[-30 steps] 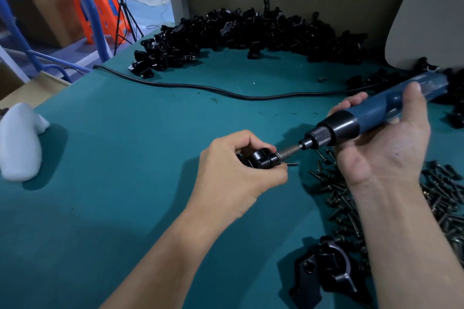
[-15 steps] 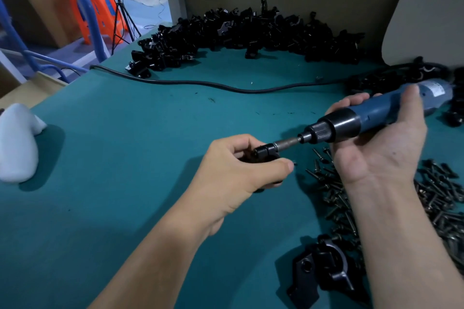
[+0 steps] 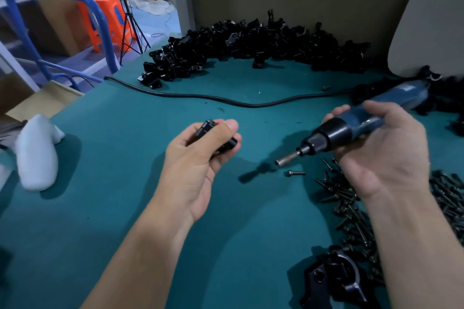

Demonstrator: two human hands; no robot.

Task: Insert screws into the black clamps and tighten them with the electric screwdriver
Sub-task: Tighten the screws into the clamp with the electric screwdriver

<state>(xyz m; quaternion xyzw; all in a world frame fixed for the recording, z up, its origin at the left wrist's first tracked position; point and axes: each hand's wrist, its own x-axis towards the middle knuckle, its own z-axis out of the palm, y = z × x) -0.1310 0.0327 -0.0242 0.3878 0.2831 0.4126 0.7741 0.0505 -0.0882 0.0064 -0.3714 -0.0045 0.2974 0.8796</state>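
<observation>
Left of the electric screwdriver (image 3: 351, 125), one black clamp (image 3: 216, 138) is gripped in the curled left hand (image 3: 198, 155), apart from the bit; whether its screw is seated cannot be told. A loose screw (image 3: 295, 173) lies just under the bit. The screwdriver is clasped by the right hand (image 3: 381, 155). With the clamp pile (image 3: 251, 42) heaped behind it, much work is judged to remain.

Bare left grip (image 3: 198, 158) and right grip (image 3: 381, 155), both holding.
Left pinches a small black clamp (image 3: 206, 130); right, palm up, curls round a blue-and-black electric screwdriver (image 3: 336, 133).
</observation>
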